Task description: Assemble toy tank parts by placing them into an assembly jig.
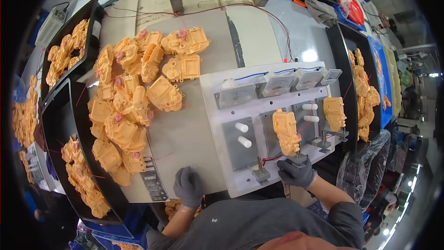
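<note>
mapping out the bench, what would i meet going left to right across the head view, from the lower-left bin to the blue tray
Lower-left black bin, left hand, left pair of white pegs, right hand, right-hand mounted orange housing, blue tray.

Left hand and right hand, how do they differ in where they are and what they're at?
The left hand is at the near edge of the grey table, while the right hand is at the near edge of the white board. The left hand is loosely curled with nothing visible in it; the right hand is at a metal clamp below an orange casing. Both are gloved in dark grey.
</note>
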`<state>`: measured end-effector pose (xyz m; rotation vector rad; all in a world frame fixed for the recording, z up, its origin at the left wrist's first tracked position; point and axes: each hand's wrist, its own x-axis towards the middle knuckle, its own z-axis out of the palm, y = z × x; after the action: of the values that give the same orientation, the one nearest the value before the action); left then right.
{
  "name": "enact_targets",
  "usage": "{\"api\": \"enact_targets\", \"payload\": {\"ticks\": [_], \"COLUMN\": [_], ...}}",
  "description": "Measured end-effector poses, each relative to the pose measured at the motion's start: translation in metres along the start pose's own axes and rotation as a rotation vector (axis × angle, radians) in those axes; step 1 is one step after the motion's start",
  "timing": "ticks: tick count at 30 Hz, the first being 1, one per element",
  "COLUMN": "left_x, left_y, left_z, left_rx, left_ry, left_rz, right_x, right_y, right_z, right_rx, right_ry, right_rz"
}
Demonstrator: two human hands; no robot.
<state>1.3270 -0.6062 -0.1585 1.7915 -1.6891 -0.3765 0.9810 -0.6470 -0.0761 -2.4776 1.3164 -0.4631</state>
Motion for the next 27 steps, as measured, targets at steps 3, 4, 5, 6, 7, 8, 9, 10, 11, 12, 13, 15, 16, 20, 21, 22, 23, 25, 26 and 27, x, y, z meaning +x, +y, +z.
{"api": "enact_targets", "payload": {"ticks": [3, 4, 5, 6, 7, 8, 9, 10, 11, 12, 13, 15, 16, 20, 21, 22, 23, 25, 26, 27], "left_x": [-0.003, -0.002, -0.002, 0.000, 0.001, 0.002, 0.000, -0.003, -0.004, -0.003, -0.003, -0.005, -0.008, -0.014, -0.012, -0.014, -0.014, -0.016, -0.017, -0.016], "left_y": [0.000, 0.001, 0.003, 0.004, 0.006, 0.007, 0.006, 0.005, 0.005, 0.007, 0.006, 0.004, 0.004, -0.001, 0.001, 0.002, 0.005, 0.013, 0.012, 0.012], "left_z": [0.001, 0.000, 0.000, 0.000, 0.000, 0.000, 0.002, 0.005, 0.007, 0.007, 0.008, 0.011, 0.010, 0.013, 0.013, 0.011, 0.009, 0.006, 0.008, 0.010], "left_rx": [0.057, 0.058, 0.059, 0.071, 0.090, 0.108, 0.118, 0.136, 0.152, 0.156, 0.160, 0.096, 0.092, 0.066, 0.056, 0.099, 0.115, 0.120, 0.138, 0.159], "left_ry": [0.013, 0.001, -0.009, -0.012, -0.001, 0.011, 0.013, 0.024, 0.037, 0.064, 0.076, 0.061, 0.086, 0.144, 0.155, 0.154, 0.163, 0.180, 0.202, 0.221], "left_rz": [0.006, 0.012, 0.019, 0.014, 0.026, 0.038, 0.032, 0.017, 0.003, 0.025, 0.022, -0.011, -0.032, -0.018, -0.020, -0.018, -0.038, -0.087, -0.025, 0.044], "right_x": [0.000, 0.001, 0.002, 0.003, 0.001, 0.000, -0.002, -0.003, -0.005, -0.005, -0.006, -0.007, -0.007, -0.013, -0.013, -0.013, -0.014, -0.018, -0.019, -0.023], "right_y": [0.001, 0.001, 0.001, 0.002, 0.003, 0.003, 0.004, 0.004, 0.005, 0.005, 0.006, 0.006, 0.006, 0.005, 0.005, 0.003, 0.001, -0.003, -0.005, -0.002], "right_z": [-0.001, -0.002, -0.003, -0.003, -0.003, -0.003, -0.002, -0.001, -0.001, -0.002, -0.002, -0.003, -0.001, 0.005, 0.006, 0.009, 0.008, 0.009, 0.007, 0.010], "right_rx": [0.026, 0.039, 0.054, 0.069, 0.080, 0.086, 0.091, 0.098, 0.101, 0.102, 0.102, 0.149, 0.143, 0.145, 0.130, 0.131, 0.135, 0.135, 0.143, 0.159], "right_ry": [-0.042, -0.044, -0.063, -0.081, -0.085, -0.086, -0.085, -0.086, -0.085, -0.085, -0.082, -0.043, -0.033, 0.012, 0.022, 0.089, 0.160, 0.184, 0.201, 0.247], "right_rz": [0.012, 0.013, 0.025, 0.035, 0.030, 0.041, 0.050, 0.042, 0.050, 0.055, 0.042, 0.049, 0.039, -0.006, -0.028, -0.050, -0.076, -0.087, -0.066, -0.073]}}
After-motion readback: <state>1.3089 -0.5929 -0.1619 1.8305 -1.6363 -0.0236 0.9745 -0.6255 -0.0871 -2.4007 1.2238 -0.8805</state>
